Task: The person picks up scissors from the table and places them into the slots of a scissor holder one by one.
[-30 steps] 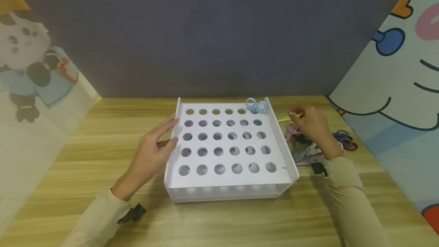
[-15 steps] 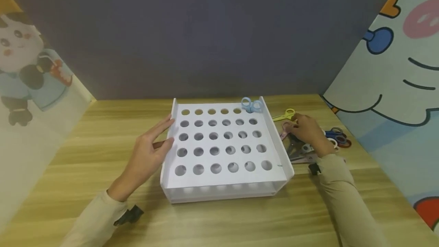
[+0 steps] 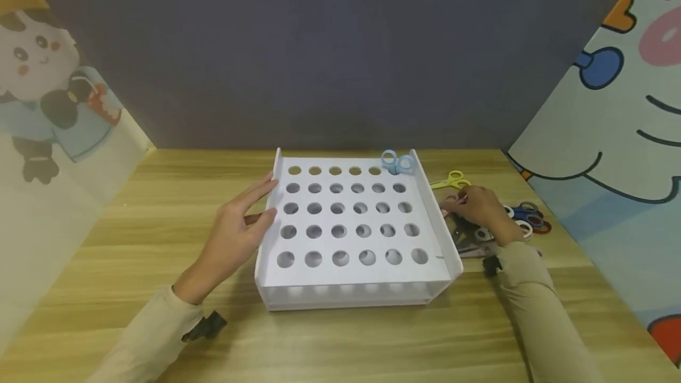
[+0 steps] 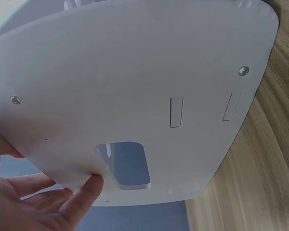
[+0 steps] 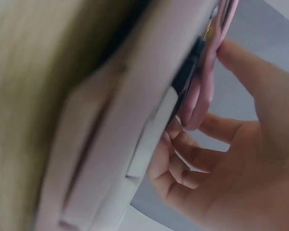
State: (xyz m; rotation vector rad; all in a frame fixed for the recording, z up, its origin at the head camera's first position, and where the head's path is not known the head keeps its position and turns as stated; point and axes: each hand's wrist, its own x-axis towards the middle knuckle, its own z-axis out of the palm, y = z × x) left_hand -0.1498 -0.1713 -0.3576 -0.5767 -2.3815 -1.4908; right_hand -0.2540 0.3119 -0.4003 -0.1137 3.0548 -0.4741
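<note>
A white rack (image 3: 351, 275) with rows of round holes stands on the wooden table. My left hand (image 3: 231, 232) rests against its left side, fingers fairly straight; the left wrist view has the thumb (image 4: 84, 197) on the side panel (image 4: 130, 72), beside a window cut-out. Right of the rack, my right hand (image 3: 481, 210) pinches the handle of pink scissors (image 5: 201, 96) between thumb and fingers, over a pile of scissors. Light blue scissors (image 3: 396, 164) stand handles-up in the rack's back right corner hole.
Yellow scissors (image 3: 452, 180) lie behind the right hand, close to the rack. Blue-handled scissors (image 3: 527, 215) and others with white and red handles lie to its right. A dark panel (image 3: 330, 64) rises behind the table, with printed walls on both sides.
My right hand has left the yellow scissors, which now lie on the table, and has moved nearer to me onto the pink scissors. The left hand stays at the rack.
</note>
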